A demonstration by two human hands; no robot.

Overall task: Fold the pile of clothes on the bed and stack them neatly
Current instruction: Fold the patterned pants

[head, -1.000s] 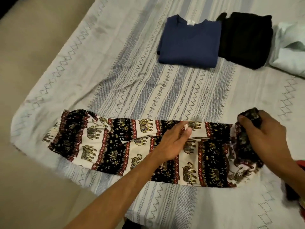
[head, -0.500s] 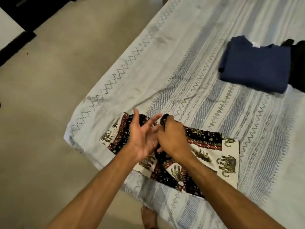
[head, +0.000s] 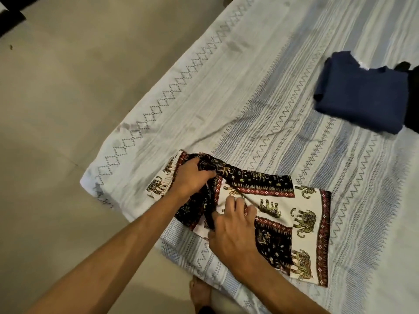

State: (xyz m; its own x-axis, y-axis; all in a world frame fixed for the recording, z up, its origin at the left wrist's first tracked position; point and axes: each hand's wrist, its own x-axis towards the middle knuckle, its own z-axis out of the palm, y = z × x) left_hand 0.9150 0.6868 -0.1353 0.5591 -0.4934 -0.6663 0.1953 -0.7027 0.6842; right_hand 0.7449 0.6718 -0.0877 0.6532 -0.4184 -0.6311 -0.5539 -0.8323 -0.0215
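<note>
Elephant-print trousers (head: 294, 214), black, white and red, lie folded in half near the bed's near-left corner. My left hand (head: 192, 177) grips the bunched black end of the trousers at their far-left corner. My right hand (head: 233, 232) presses down on the near-left part of the fabric, fingers curled and pinching a fold. A folded navy top (head: 362, 96) lies at the far right, with a folded black garment (head: 412, 103) touching it at the frame's edge.
The bed carries a white and blue striped sheet (head: 260, 91) with zigzag bands. Its left edge drops to a beige tiled floor (head: 68, 109). A bare foot (head: 200, 293) stands on the floor below the bed's near edge.
The right end of the trousers has been brought over to the left end, halving them. My left hand went from open to gripping the fabric, and my right hand moved nearer on the fold.
</note>
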